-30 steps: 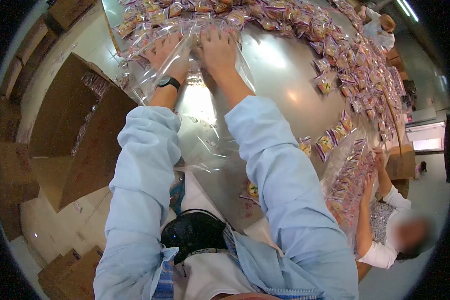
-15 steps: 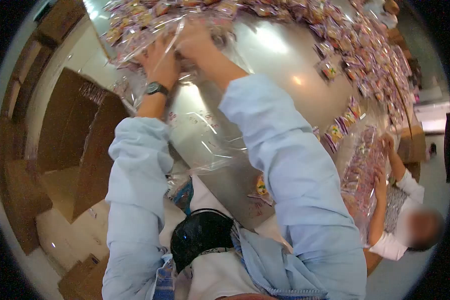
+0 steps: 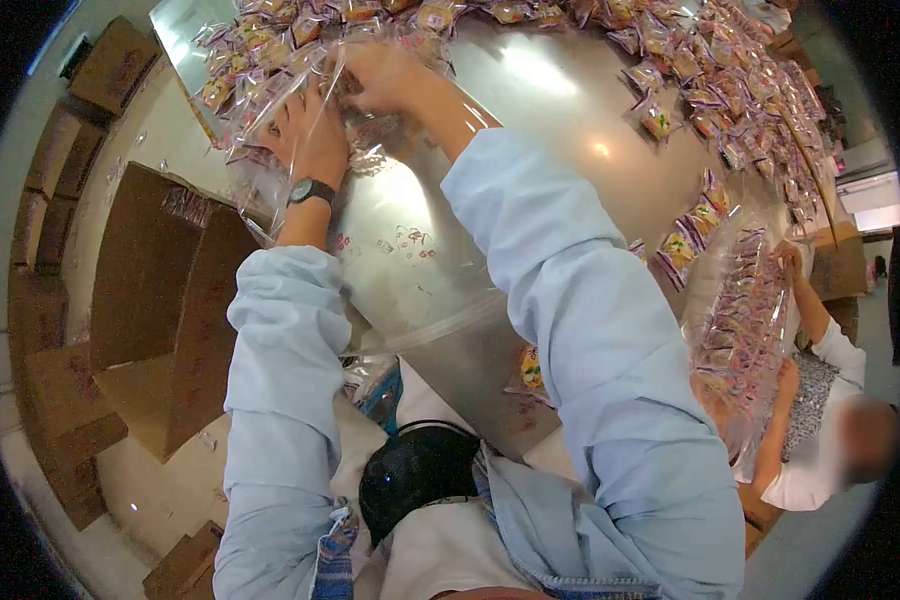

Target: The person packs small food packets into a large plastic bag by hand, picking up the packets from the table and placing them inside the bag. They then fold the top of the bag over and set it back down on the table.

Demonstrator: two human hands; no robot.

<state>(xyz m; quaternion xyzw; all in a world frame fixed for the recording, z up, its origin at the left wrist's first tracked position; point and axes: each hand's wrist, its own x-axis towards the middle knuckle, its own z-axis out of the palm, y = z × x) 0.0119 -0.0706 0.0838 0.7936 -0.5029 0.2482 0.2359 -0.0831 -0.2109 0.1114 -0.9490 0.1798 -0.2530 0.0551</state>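
Note:
A large clear plastic bag (image 3: 410,245) lies over the metal table (image 3: 560,130), its open edge toward my body. My left hand (image 3: 310,128), below a black wristwatch (image 3: 311,190), is at the bag's far left part, against small wrapped packets. Beside it my right hand (image 3: 378,78) is bent over packets in the same plastic. What its fingers hold is hidden. A heap of packets (image 3: 270,48) in purple-edged wrappers lies around and beyond both hands. A single yellow packet (image 3: 531,368) rests near my right forearm.
An open cardboard box (image 3: 140,290) stands at the left, with more boxes (image 3: 45,350) behind. Many packets (image 3: 740,110) cover the table's right side. At the right, a co-worker (image 3: 820,430) has both hands at a long clear bag full of packets (image 3: 745,320).
The view has shifted slightly. The bag between my arms lies flatter and reaches lower, its edge now a smooth curve. Both my hands remain at the packets; the co-worker's upper hand has moved up.

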